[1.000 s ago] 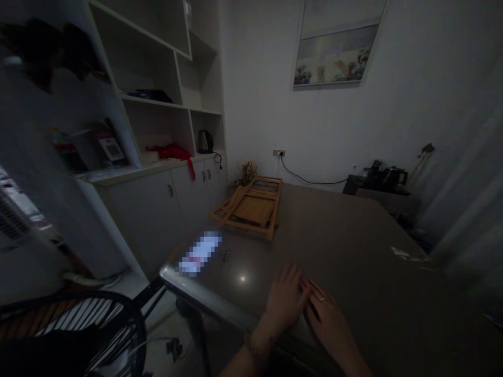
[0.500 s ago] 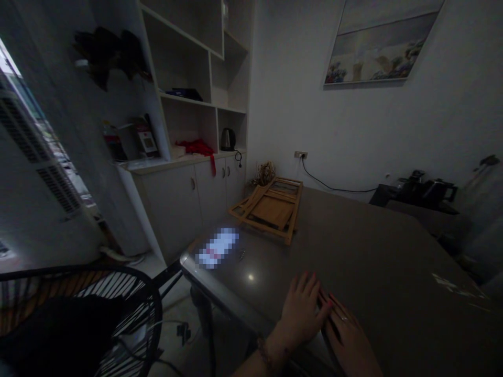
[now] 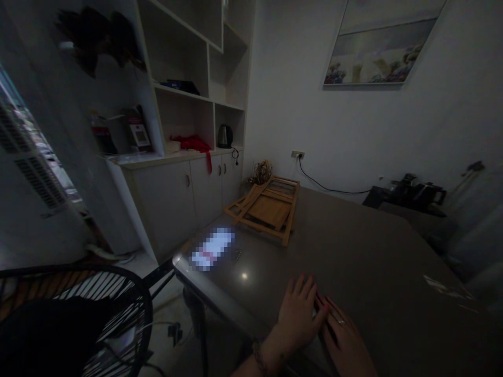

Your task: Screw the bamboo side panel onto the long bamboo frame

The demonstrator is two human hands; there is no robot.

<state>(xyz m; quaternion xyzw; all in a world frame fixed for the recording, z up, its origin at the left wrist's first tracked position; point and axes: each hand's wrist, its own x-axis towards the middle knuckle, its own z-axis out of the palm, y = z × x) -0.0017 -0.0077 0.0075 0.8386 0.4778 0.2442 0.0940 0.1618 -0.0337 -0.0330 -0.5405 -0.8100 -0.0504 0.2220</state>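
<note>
My left hand (image 3: 299, 311) lies flat near the front edge of the dark, glossy table (image 3: 353, 251), its fingers stretched forward. A bracelet circles that wrist. Close beside it rests my right hand (image 3: 341, 335), also flat, with a ring on one finger. The two hands touch or nearly touch at the thumbs, and neither holds anything that shows. To their left on the table are a bright pixelated rectangle (image 3: 212, 248), perhaps a lit phone, and a small beaded loop (image 3: 237, 255). Beyond lies a folded wooden frame piece (image 3: 269, 209), flat on the tabletop.
A black wicker-like chair (image 3: 145, 309) with dark cloth on it stands at the lower left. White cabinets (image 3: 168, 193) with shelves line the back left, holding a kettle (image 3: 225, 136) and red cloth (image 3: 192, 143). A black cord (image 3: 326, 186) runs along the wall to dark appliances (image 3: 424, 193).
The view has shifted slightly, so the room's left side and the table appear a little further left. My hands stay flat together on the table.
</note>
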